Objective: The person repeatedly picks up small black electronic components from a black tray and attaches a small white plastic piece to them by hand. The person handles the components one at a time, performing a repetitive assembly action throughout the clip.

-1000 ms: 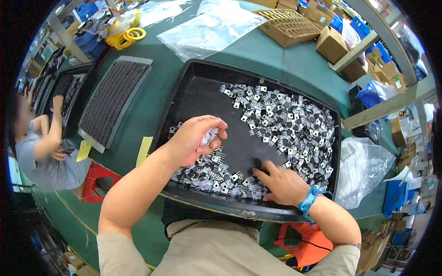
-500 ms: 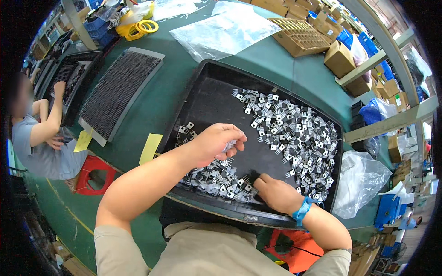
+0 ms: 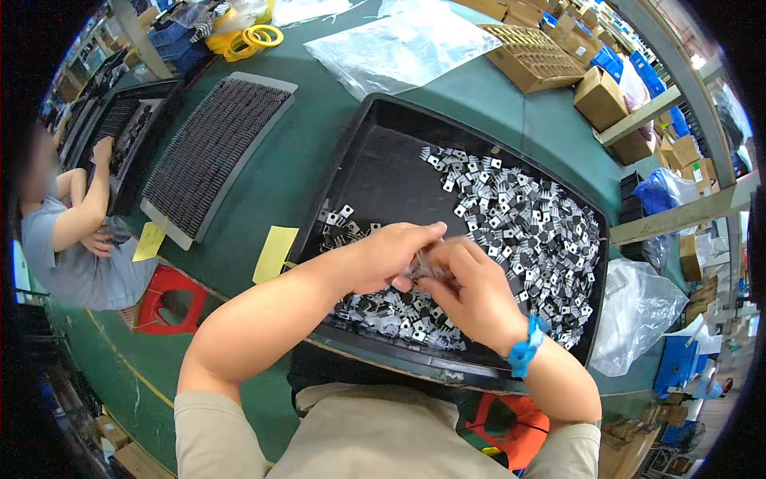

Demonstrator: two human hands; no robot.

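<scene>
Over a large black tray [image 3: 384, 172], my left hand [image 3: 392, 257] is closed around small whitish, translucent pieces [image 3: 418, 270]. Fingertips to fingertips with it, my right hand [image 3: 472, 294], a blue band at its wrist, is closed too; what it pinches is hidden. A broad heap of three-legged transistors [image 3: 536, 231], black with silvery metal tabs, covers the tray's right side. Beneath my hands, a second heap of transistors [image 3: 411, 321] runs along the near side, with whitish pieces among them. A few transistors [image 3: 339, 217] lie loose by the left wall.
To the left, a grey board [image 3: 219, 152] holds dense rows of dark parts, with a yellow paper [image 3: 275, 254] nearby. Beyond the tray lies a clear plastic bag [image 3: 399, 48]; another plastic bag [image 3: 638, 311] is at its right. A co-worker [image 3: 76, 239] sits at far left.
My right hand has risen from the near heap and come up against my left fingers. My left hand stays closed over the tray. The whole view has shifted slightly.
</scene>
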